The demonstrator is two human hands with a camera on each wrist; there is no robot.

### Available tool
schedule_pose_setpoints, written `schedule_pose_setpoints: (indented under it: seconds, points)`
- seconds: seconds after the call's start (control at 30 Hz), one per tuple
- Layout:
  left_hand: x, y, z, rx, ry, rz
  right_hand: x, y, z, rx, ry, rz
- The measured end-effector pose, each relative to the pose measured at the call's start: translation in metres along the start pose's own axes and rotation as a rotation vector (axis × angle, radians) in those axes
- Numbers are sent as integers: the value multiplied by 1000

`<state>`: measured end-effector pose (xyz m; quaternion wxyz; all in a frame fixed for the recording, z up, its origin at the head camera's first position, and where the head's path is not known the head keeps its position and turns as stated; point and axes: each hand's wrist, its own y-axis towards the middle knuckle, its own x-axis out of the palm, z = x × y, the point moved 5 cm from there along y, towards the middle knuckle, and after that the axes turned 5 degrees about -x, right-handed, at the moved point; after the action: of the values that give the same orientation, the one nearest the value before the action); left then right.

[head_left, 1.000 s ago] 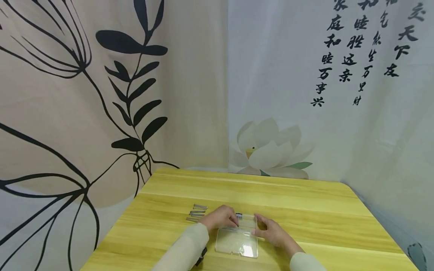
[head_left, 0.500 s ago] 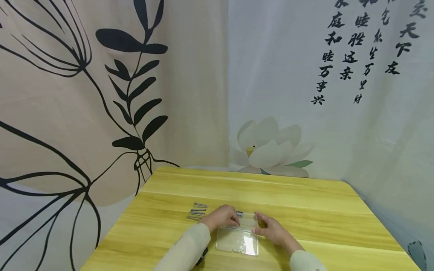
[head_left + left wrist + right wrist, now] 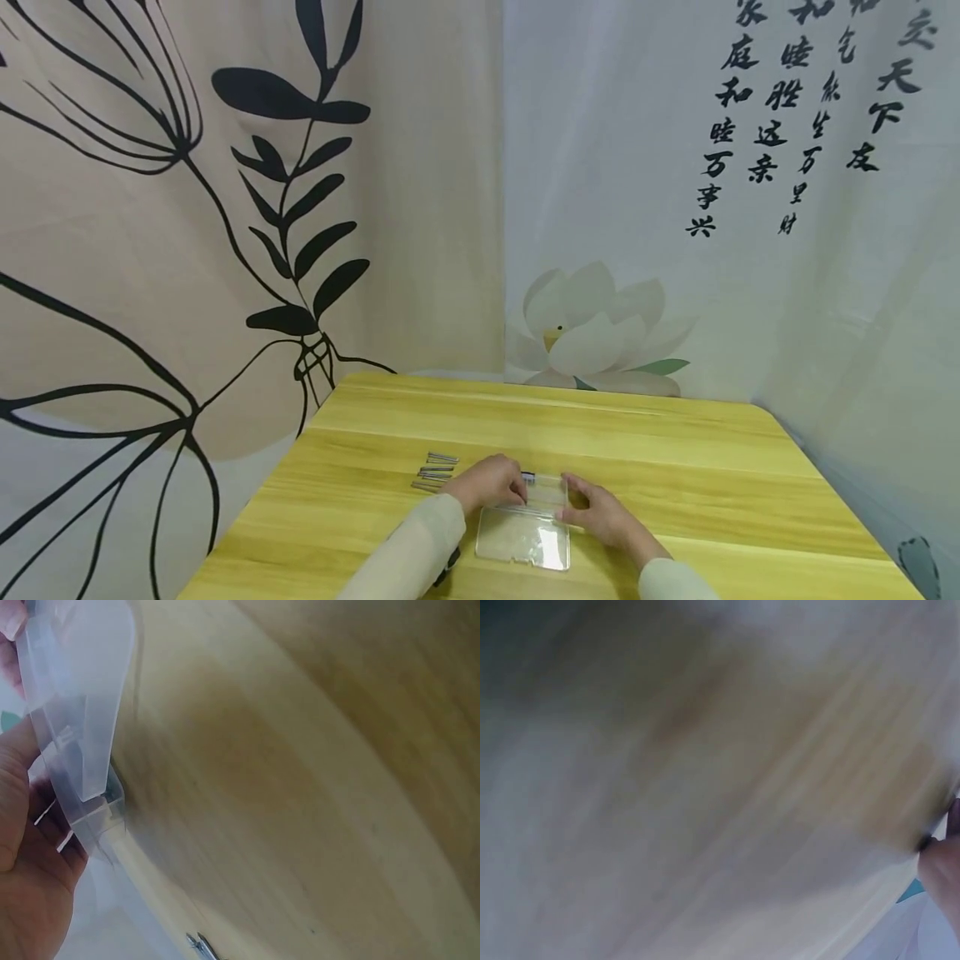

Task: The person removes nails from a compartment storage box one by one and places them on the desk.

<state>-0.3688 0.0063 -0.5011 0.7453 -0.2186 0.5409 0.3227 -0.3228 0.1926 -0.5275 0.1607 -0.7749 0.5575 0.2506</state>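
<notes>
An open clear plastic box [image 3: 551, 493] lies on the wooden table, its transparent lid [image 3: 510, 535] folded flat toward me. My right hand [image 3: 609, 517] grips the box's right end between thumb and fingers. Over the left end is my left hand [image 3: 489, 482], its curled fingers dipping into the box; I cannot tell whether they pinch anything. A small dark and silvery item [image 3: 528, 477] shows at the box's back left. The left wrist view catches the box wall [image 3: 97, 742] beside my left hand [image 3: 37, 900]. Only part of my right hand [image 3: 943, 877] appears in its blurred wrist view.
Several slim metal nails or screws [image 3: 437, 473] lie in small groups left of the box, close to my left wrist. A dark object [image 3: 446, 570] shows beside the left sleeve [image 3: 412, 542]. Behind the table [image 3: 637, 433] hangs a printed curtain [image 3: 435, 208].
</notes>
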Motion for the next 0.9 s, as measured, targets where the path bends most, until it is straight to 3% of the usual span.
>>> schedule_pose_setpoints:
  seconds: [0.43, 0.7, 0.9]
  points:
    - [1, -1, -1, -13, 14, 18, 0, -1, -2, 16, 7, -2]
    - [-3, 1, 7, 1, 125, 69, -2, 1, -3, 3, 8, 0]
    - [0, 2, 10, -4, 157, 44, -1, -1, 0, 10, 20, -5]
